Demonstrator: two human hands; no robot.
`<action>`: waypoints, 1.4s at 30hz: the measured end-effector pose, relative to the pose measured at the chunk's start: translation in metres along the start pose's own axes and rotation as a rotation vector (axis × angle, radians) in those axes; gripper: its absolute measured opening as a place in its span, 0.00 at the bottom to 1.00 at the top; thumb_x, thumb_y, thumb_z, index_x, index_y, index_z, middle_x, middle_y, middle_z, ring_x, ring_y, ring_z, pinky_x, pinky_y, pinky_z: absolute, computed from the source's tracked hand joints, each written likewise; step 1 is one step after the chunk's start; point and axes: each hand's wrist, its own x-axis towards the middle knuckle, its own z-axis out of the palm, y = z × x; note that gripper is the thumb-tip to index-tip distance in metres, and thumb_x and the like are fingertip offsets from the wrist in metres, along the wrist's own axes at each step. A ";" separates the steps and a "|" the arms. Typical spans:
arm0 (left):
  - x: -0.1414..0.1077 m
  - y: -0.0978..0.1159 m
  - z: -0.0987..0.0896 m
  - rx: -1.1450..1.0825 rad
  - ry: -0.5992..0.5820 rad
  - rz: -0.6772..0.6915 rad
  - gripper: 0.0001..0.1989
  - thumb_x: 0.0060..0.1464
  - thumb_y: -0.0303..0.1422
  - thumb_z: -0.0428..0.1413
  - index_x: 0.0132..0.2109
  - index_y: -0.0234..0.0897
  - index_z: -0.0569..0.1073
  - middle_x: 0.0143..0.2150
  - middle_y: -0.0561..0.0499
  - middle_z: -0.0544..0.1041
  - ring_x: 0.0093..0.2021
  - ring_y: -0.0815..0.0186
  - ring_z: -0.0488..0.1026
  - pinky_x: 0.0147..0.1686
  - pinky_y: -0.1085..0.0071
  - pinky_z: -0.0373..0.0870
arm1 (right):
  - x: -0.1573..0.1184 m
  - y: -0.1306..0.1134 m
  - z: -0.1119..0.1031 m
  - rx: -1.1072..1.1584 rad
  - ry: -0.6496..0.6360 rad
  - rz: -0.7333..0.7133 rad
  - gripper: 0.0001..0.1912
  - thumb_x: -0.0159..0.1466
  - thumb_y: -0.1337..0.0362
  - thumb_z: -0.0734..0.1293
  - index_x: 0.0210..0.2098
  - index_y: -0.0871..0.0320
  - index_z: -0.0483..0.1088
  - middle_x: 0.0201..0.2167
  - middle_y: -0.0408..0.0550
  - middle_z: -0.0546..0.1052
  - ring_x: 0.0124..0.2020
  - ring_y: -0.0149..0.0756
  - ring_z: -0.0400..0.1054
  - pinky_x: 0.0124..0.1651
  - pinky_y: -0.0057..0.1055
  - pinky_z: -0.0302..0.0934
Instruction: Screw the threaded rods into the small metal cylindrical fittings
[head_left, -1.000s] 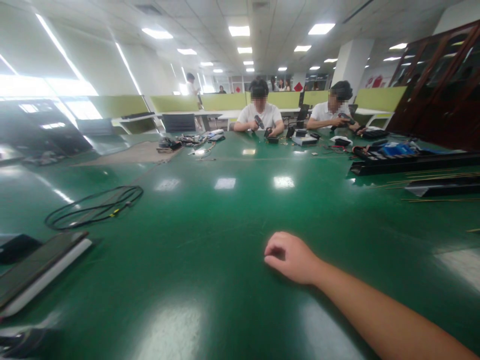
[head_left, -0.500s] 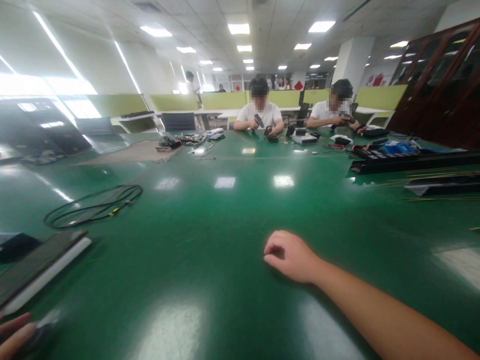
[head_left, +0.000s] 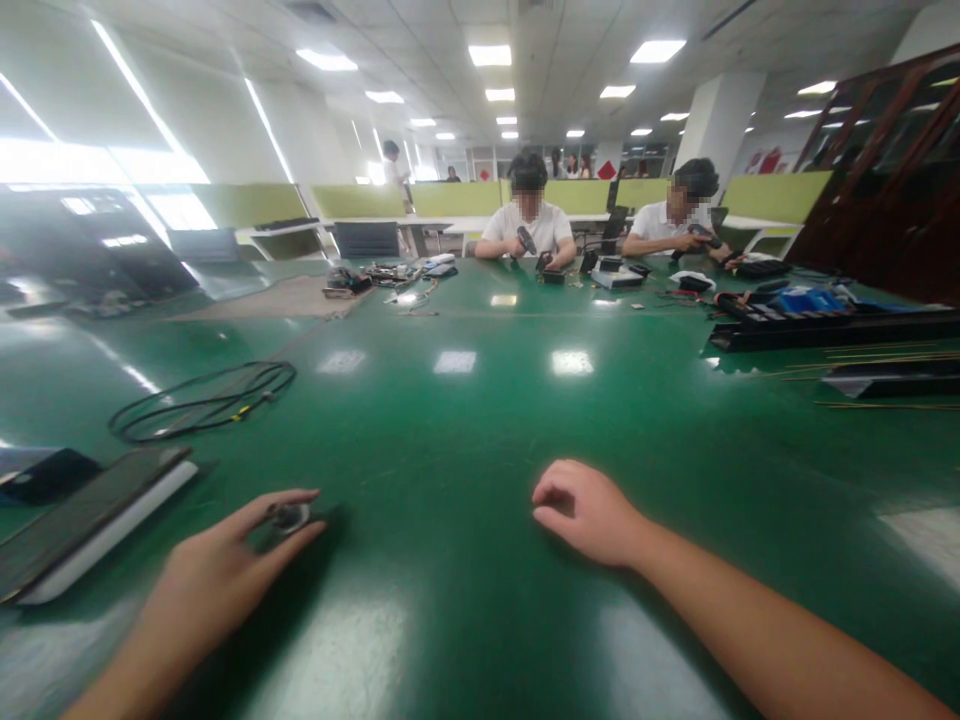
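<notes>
Green is spread across the table point(head_left: 442, 430), on which a dark-topped slab point(head_left: 94, 515) and a looped black cable point(head_left: 202, 433) are laid. The left hand point(head_left: 214, 575) is held well apart from the right hand point(head_left: 596, 515), which is loosely curled; between left thumb and finger, a small grey object point(head_left: 292, 517), blurred, is pinched.
</notes>
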 end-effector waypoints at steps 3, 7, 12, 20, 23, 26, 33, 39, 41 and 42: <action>0.024 0.051 0.025 -0.129 -0.142 0.284 0.17 0.55 0.45 0.59 0.48 0.43 0.76 0.39 0.54 0.81 0.35 0.64 0.78 0.37 0.72 0.73 | 0.000 0.000 -0.002 0.014 0.000 0.004 0.04 0.60 0.69 0.70 0.35 0.56 0.75 0.35 0.45 0.76 0.37 0.36 0.69 0.42 0.33 0.62; 0.044 0.132 0.050 -0.216 -0.234 0.602 0.12 0.54 0.35 0.61 0.46 0.41 0.77 0.44 0.49 0.80 0.44 0.60 0.77 0.46 0.66 0.73 | -0.001 0.000 -0.004 0.029 -0.008 0.004 0.03 0.61 0.70 0.69 0.32 0.56 0.74 0.33 0.44 0.76 0.36 0.35 0.69 0.41 0.31 0.62; 0.047 0.170 0.073 -0.347 -0.252 0.649 0.13 0.51 0.29 0.63 0.45 0.40 0.77 0.44 0.49 0.80 0.45 0.59 0.77 0.46 0.65 0.73 | -0.001 0.000 -0.005 0.035 -0.007 0.014 0.03 0.61 0.70 0.70 0.34 0.56 0.75 0.33 0.44 0.76 0.36 0.36 0.69 0.41 0.32 0.61; 0.033 0.152 0.102 -0.738 -0.390 0.402 0.22 0.48 0.31 0.67 0.51 0.40 0.72 0.40 0.53 0.80 0.39 0.65 0.78 0.44 0.67 0.73 | 0.000 -0.003 -0.007 0.065 -0.004 0.029 0.15 0.67 0.63 0.66 0.23 0.58 0.68 0.28 0.43 0.73 0.31 0.33 0.66 0.37 0.30 0.58; 0.033 0.157 0.110 -0.889 -0.452 0.332 0.25 0.46 0.28 0.68 0.50 0.38 0.69 0.40 0.52 0.81 0.40 0.65 0.79 0.46 0.67 0.74 | -0.001 -0.003 -0.008 0.071 -0.007 0.046 0.13 0.66 0.64 0.66 0.24 0.58 0.69 0.28 0.43 0.73 0.31 0.33 0.66 0.37 0.30 0.58; 0.033 0.160 0.113 -0.897 -0.492 0.341 0.25 0.45 0.26 0.68 0.50 0.38 0.70 0.43 0.51 0.82 0.43 0.63 0.79 0.49 0.65 0.74 | -0.002 -0.004 -0.007 0.061 -0.002 0.066 0.04 0.62 0.66 0.70 0.30 0.56 0.72 0.30 0.43 0.74 0.33 0.34 0.67 0.37 0.30 0.59; 0.030 0.160 0.108 -0.814 -0.494 0.519 0.21 0.53 0.20 0.58 0.53 0.40 0.72 0.51 0.50 0.79 0.51 0.65 0.76 0.54 0.68 0.71 | -0.004 -0.004 -0.003 0.027 0.008 0.043 0.06 0.58 0.71 0.70 0.34 0.55 0.72 0.33 0.44 0.74 0.37 0.37 0.67 0.40 0.32 0.59; 0.028 0.157 0.111 -0.761 -0.509 0.577 0.27 0.51 0.16 0.53 0.56 0.43 0.70 0.55 0.53 0.77 0.55 0.67 0.74 0.57 0.70 0.68 | -0.006 -0.006 -0.005 0.026 -0.002 0.036 0.06 0.59 0.71 0.70 0.35 0.56 0.72 0.34 0.44 0.74 0.38 0.37 0.67 0.41 0.33 0.59; 0.028 0.157 0.113 -0.753 -0.509 0.582 0.27 0.51 0.16 0.53 0.56 0.44 0.70 0.55 0.53 0.76 0.55 0.67 0.73 0.57 0.70 0.68 | -0.006 -0.006 -0.005 0.026 -0.005 0.033 0.06 0.59 0.72 0.70 0.35 0.56 0.72 0.34 0.44 0.74 0.38 0.38 0.67 0.41 0.33 0.59; 0.028 0.157 0.113 -0.747 -0.509 0.588 0.27 0.52 0.16 0.52 0.56 0.44 0.70 0.55 0.53 0.76 0.55 0.67 0.73 0.57 0.69 0.68 | -0.006 -0.006 -0.005 0.027 -0.005 0.031 0.06 0.59 0.72 0.69 0.35 0.56 0.72 0.34 0.44 0.74 0.38 0.38 0.67 0.42 0.33 0.59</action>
